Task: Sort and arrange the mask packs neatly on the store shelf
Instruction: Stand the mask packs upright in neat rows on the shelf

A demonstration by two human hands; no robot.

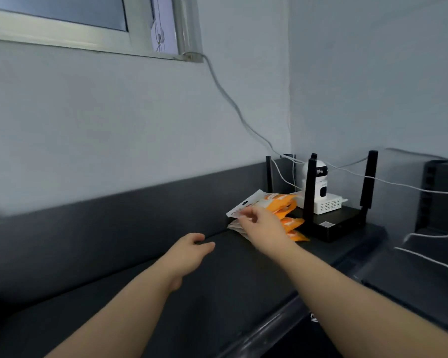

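Several orange and white mask packs (282,202) lie in a loose pile on the dark top shelf (217,280), close to the back wall and beside a black router. My right hand (260,223) rests on the pile, with its fingertips pinching the white edge of the top pack, which is lifted at a tilt. My left hand (189,251) hovers over the bare shelf to the left of the pile, fingers loosely apart and holding nothing. The lower packs are partly hidden under my right hand.
A black router (334,226) with tall antennas stands right of the packs, with a white camera (318,182) on a white box behind it. White cables (243,120) run down the wall from the window. A dark panel stands at the far right.
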